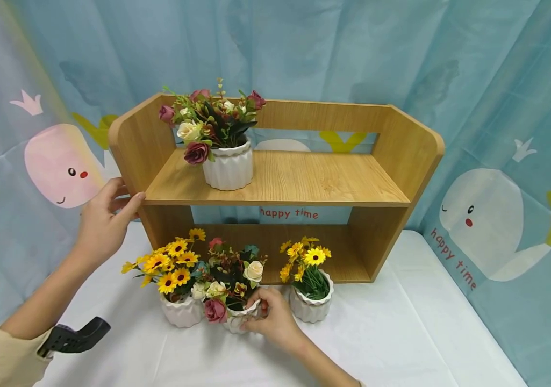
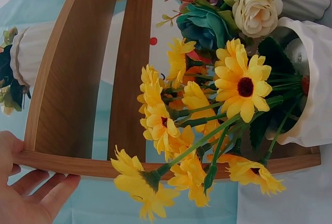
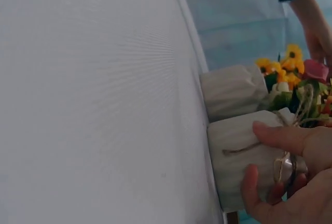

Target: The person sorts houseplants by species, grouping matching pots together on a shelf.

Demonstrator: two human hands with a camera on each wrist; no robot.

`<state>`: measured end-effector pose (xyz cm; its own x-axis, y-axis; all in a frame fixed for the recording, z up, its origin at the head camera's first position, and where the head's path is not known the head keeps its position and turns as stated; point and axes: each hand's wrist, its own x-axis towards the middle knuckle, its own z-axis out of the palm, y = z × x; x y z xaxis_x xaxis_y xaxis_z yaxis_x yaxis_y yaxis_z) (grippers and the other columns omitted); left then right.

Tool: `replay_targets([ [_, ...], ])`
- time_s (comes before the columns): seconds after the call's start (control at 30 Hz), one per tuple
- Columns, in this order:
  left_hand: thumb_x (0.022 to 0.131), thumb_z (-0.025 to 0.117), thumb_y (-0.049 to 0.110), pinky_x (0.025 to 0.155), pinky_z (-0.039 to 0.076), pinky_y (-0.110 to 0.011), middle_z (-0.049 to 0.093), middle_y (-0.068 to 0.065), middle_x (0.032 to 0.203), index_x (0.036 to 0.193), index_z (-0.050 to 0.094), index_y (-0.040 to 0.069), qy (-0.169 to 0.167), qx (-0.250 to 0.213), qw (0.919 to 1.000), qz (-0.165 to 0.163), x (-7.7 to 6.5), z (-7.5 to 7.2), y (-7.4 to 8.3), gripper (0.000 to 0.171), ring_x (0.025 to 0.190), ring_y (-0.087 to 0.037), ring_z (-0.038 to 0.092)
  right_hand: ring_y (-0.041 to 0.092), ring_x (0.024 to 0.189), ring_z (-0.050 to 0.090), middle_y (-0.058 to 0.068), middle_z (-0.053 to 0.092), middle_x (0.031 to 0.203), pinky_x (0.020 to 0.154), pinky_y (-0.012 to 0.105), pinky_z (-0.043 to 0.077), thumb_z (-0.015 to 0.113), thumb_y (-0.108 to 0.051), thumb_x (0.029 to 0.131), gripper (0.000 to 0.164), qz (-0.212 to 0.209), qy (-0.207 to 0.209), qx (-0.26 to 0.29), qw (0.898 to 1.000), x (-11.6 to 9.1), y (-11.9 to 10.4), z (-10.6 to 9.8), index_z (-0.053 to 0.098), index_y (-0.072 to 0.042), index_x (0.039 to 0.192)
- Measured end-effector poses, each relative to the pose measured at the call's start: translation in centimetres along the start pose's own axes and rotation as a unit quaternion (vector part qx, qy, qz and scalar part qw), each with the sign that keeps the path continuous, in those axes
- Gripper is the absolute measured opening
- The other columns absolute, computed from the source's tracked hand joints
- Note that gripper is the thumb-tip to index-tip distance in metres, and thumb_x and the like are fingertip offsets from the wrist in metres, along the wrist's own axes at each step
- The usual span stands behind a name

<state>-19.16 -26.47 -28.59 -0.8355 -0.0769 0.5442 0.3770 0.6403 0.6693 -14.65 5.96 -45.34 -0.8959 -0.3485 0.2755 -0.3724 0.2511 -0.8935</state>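
Note:
My left hand (image 1: 106,223) grips the left side panel of a two-tier wooden shelf (image 1: 299,174), thumb at the front edge and fingers behind. In the left wrist view its fingers (image 2: 58,195) lie along that edge. My right hand (image 1: 275,320) holds the white pot (image 3: 231,169) of the middle flower arrangement, thumb and fingers on either side. Twine is tied around this pot. Cream and dusky-pink roses (image 1: 215,310) spread above it, before the lower shelf. Close on its left stands a pot of yellow sunflowers (image 1: 181,312).
A larger white pot of roses (image 1: 228,167) stands on the upper tier, towards the left. Another potted sunflower bunch (image 1: 311,307) stands right of my right hand. White cloth (image 1: 420,328) covers the table; a blue whale-print curtain (image 1: 299,48) hangs behind.

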Motion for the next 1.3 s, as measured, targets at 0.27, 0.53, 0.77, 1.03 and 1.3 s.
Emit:
replay_targets([
  [0.27, 0.109, 0.058, 0.021, 0.071, 0.044, 0.002, 0.061, -0.033, 0.136, 0.145, 0.053, -0.005, 0.005, 0.006, 1.0000, 0.000, -0.1, 0.0, 0.0, 0.045, 0.108, -0.029, 0.069, 0.002, 0.076, 0.040, -0.005, 0.041, 0.083, 0.066, 0.015, 0.034, 0.093, 0.009, 0.061, 0.042, -0.001, 0.010, -0.014, 1.000, 0.0, 0.3, 0.3, 0.065, -0.009, 0.087],
  [0.53, 0.109, 0.058, 0.021, 0.071, 0.045, 0.002, 0.061, -0.033, 0.136, 0.146, 0.053, -0.006, 0.004, 0.004, 1.0000, 0.003, 0.0, 0.0, 0.0, 0.045, 0.109, -0.029, 0.070, 0.002, 0.075, 0.042, -0.003, 0.040, 0.083, 0.064, 0.014, 0.039, 0.092, 0.012, 0.061, 0.042, 0.004, 0.021, 0.003, 1.000, 0.0, 0.3, 0.2, 0.066, -0.007, 0.087],
  [0.77, 0.109, 0.059, 0.022, 0.071, 0.045, 0.001, 0.062, -0.033, 0.135, 0.145, 0.054, -0.005, 0.005, 0.005, 1.0000, 0.002, -0.1, 0.0, -0.1, 0.045, 0.102, 0.002, 0.063, 0.002, 0.075, 0.044, -0.002, 0.040, 0.084, 0.063, 0.014, 0.043, 0.090, 0.015, 0.061, 0.042, 0.009, 0.016, -0.005, 1.000, 0.1, 0.2, -0.1, 0.065, -0.006, 0.087],
  [1.03, 0.109, 0.057, 0.021, 0.071, 0.044, 0.002, 0.061, -0.034, 0.136, 0.145, 0.053, -0.006, 0.004, 0.008, 1.0000, 0.002, -0.1, 0.0, 0.1, 0.045, 0.114, -0.052, 0.062, -0.001, 0.067, 0.043, -0.003, 0.047, 0.072, 0.061, 0.015, 0.038, 0.090, 0.014, 0.064, 0.040, 0.004, -0.009, -0.026, 1.000, 0.2, 0.0, -0.6, 0.065, -0.006, 0.089],
  [1.3, 0.109, 0.058, 0.021, 0.071, 0.045, 0.001, 0.062, -0.033, 0.135, 0.144, 0.054, -0.005, 0.008, 0.006, 0.9999, 0.004, 0.0, 0.0, 0.0, 0.045, 0.108, -0.023, 0.069, -0.004, 0.062, 0.043, -0.001, 0.048, 0.066, 0.057, 0.015, 0.036, 0.090, 0.012, 0.068, 0.038, 0.004, -0.032, -0.009, 0.999, 0.3, 0.2, -0.9, 0.066, -0.005, 0.093],
])
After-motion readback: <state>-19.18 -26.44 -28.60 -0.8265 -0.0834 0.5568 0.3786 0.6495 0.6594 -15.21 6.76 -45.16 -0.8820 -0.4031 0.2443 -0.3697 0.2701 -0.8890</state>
